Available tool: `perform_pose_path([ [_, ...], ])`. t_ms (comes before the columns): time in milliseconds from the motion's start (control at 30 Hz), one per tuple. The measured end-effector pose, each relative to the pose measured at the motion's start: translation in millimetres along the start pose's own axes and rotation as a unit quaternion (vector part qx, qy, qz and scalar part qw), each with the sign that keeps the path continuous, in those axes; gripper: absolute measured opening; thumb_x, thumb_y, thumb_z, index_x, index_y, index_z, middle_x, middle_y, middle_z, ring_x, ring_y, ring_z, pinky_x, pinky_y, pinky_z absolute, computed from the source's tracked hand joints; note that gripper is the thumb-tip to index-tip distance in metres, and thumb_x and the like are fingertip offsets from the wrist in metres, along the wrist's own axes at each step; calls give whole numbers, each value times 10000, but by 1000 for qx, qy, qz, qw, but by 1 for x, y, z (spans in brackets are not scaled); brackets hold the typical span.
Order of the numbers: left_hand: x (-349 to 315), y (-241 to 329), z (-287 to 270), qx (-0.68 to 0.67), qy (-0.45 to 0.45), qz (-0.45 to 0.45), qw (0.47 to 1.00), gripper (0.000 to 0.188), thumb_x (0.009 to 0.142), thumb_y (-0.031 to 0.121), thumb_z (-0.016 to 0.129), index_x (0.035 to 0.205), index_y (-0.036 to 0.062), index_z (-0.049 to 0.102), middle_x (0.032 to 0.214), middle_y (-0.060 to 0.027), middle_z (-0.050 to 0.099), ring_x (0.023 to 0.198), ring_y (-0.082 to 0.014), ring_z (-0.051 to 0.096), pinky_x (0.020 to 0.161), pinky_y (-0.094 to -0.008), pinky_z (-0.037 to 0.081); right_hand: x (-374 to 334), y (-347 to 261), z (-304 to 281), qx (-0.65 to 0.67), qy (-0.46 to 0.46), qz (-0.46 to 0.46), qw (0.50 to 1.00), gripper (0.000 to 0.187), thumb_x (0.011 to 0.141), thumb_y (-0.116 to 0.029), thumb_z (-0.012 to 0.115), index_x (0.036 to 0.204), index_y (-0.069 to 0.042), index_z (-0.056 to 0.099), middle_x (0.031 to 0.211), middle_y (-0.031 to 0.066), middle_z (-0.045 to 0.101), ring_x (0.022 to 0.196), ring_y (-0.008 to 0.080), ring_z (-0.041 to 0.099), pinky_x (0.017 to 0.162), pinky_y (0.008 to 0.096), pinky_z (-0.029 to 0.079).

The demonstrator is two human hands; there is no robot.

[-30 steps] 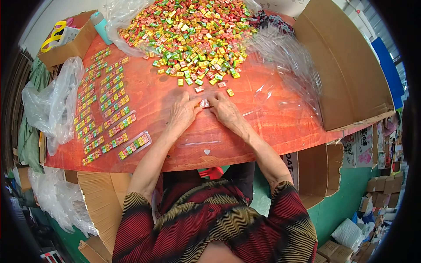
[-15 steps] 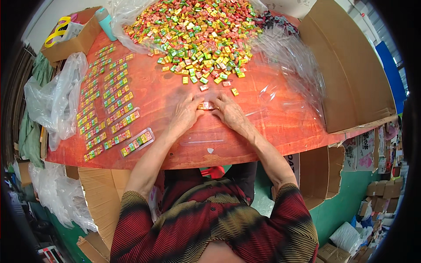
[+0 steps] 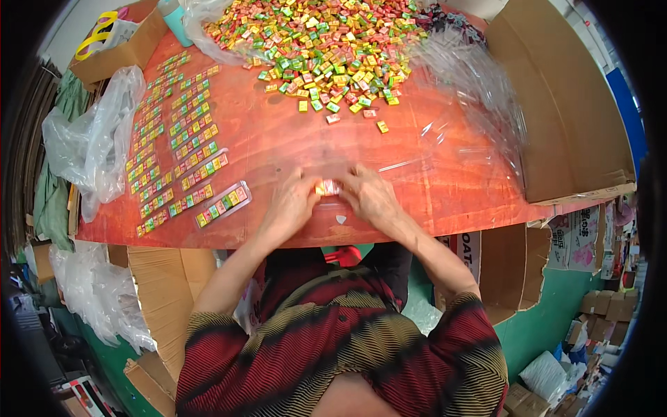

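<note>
Close to the table's front edge, my left hand [image 3: 290,203] and my right hand [image 3: 374,198] face each other. Between their fingertips they grip a short row of small wrapped blocks [image 3: 326,187], yellow at the left and reddish-white beside it. Fingers cover the row's ends. Beyond the hands spreads a big pile of such blocks [image 3: 340,62] in red, yellow and green, with a few loose ones in front. At left, a clear plastic tray [image 3: 224,203] contains one row of blocks.
Many block rows [image 3: 194,142] lie on the red table [image 3: 271,146] at left. Clear plastic sleeves [image 3: 479,104] and a tall cardboard box [image 3: 566,104] stand right. A plastic bag [image 3: 94,146], small carton [image 3: 125,55] and turquoise bottle [image 3: 175,24] are left.
Both hands have drawn the short row of blocks toward me, nearer the table's front edge. The whole view has shifted slightly; the pile and the laid-out rows look the same.
</note>
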State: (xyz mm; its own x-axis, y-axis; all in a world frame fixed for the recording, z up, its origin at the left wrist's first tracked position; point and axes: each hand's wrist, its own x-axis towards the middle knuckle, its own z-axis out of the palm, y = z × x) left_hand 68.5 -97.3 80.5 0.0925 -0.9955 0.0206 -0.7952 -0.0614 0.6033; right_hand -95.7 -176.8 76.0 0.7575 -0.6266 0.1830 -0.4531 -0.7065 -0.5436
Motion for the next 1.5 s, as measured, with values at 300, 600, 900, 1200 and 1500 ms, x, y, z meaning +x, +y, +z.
perform_pose_path([
  [300,-20,-17,18,-44,113,49,991,302,730,66,628,1019,20,556,901,-150,477,854,-332,512,711,-392,433,-30,3,17,47,55,-34,997,319,695,-44,619,1007,-31,559,949,138,526,864,308,537,701,367,467],
  [600,-10,-26,9,-101,60,23,993,303,737,106,633,1016,22,549,865,-131,455,794,-287,507,703,-363,422,-28,1,7,29,52,32,998,314,724,-16,605,1033,-59,575,930,136,523,843,300,540,697,351,451],
  [900,-3,-23,8,-78,39,12,996,317,745,103,621,1040,19,542,872,-154,472,814,-317,500,736,-385,413,-28,6,9,67,49,75,994,299,730,-38,611,1025,-77,576,909,127,516,844,287,539,702,350,451],
  [1200,-2,-28,6,-113,56,39,991,262,749,29,586,1008,-2,556,810,-140,491,780,-282,517,706,-363,420,-32,7,7,45,66,91,993,265,740,-41,605,1002,-53,574,901,119,522,840,288,554,697,350,458],
  [1500,-4,-21,11,-43,88,14,995,237,736,62,587,969,24,560,869,-180,484,843,-371,504,711,-432,431,-34,8,10,-23,45,63,997,282,723,-35,599,1000,-62,555,965,152,484,853,331,544,682,387,468],
])
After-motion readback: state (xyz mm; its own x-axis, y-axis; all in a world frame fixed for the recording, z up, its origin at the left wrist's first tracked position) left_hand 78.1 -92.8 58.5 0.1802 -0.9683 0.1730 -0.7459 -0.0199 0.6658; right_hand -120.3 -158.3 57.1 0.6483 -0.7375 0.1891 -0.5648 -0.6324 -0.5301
